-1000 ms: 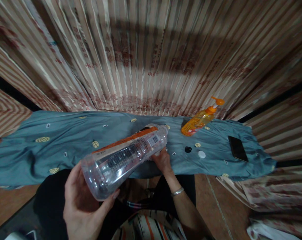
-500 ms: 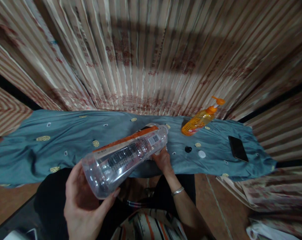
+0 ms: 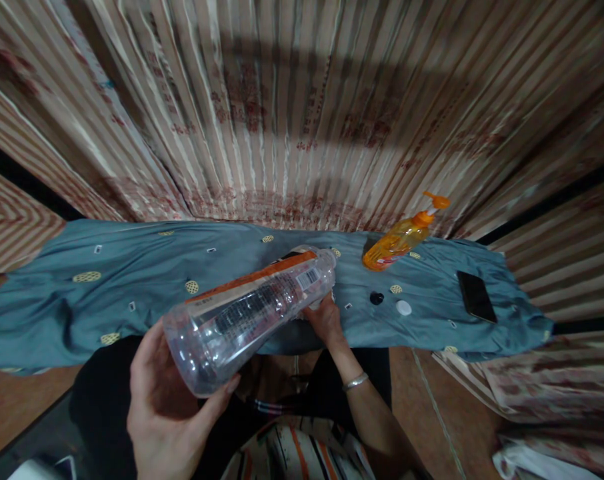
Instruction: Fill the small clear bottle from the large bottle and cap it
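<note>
Head view: you hold a clear plastic bottle [image 3: 252,313] tilted on its side above the blue cloth [image 3: 132,293].
Your left hand [image 3: 167,407] cups its base, fingers closed around it; your right hand [image 3: 325,320] grips under the neck. An orange pump bottle [image 3: 399,239], a black cap [image 3: 377,299], a white cap [image 3: 403,308] and a phone [image 3: 476,297] lie to the right, well apart.

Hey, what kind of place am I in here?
Probably a makeshift indoor work corner: striped printed curtains hang behind a table draped in blue cloth, with a soap pump bottle and a phone on it.
</note>
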A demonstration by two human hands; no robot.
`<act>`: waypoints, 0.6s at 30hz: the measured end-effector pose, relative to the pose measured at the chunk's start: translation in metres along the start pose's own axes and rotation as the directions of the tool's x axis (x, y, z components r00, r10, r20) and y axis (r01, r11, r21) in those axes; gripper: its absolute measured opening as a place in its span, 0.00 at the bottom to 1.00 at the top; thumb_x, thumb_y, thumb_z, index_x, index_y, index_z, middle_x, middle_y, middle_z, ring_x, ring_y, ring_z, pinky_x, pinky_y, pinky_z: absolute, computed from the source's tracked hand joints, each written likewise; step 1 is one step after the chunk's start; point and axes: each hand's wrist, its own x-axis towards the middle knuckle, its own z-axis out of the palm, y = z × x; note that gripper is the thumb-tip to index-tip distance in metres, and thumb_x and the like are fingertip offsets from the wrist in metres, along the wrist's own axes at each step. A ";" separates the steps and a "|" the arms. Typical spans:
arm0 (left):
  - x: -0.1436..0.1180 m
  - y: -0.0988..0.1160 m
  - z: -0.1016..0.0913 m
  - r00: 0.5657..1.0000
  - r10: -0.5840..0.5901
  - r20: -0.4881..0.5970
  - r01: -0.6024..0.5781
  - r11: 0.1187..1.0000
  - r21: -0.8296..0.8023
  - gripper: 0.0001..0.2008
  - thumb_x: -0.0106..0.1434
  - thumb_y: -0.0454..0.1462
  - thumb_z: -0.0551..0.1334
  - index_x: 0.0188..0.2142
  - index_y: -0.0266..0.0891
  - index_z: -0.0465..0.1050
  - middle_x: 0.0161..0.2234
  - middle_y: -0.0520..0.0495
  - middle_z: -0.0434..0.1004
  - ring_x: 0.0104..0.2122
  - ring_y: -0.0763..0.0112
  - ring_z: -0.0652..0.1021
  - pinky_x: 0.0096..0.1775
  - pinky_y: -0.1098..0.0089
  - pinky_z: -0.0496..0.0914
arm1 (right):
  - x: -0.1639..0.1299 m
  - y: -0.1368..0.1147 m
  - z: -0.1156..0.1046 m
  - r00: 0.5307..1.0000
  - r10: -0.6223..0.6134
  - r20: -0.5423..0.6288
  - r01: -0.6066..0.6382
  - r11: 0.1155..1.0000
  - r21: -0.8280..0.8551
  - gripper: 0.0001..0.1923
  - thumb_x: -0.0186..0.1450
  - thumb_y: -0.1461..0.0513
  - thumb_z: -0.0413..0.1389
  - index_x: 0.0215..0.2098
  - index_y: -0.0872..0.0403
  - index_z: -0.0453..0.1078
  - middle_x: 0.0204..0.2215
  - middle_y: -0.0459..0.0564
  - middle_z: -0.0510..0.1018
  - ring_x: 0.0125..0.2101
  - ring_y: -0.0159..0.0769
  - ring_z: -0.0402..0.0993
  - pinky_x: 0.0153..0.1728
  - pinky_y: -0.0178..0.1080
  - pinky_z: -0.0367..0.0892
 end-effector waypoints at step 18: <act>-0.002 -0.003 -0.001 1.000 0.024 -0.007 -0.024 1.000 0.017 0.50 0.41 0.39 0.89 0.66 0.65 0.85 0.63 0.53 0.90 0.60 0.47 0.89 0.56 0.58 0.89 | 0.000 0.002 0.002 1.000 -0.003 -0.008 0.002 1.000 -0.027 0.31 0.64 0.57 0.71 0.62 0.59 0.75 0.54 0.72 0.91 0.55 0.65 0.92 0.58 0.63 0.88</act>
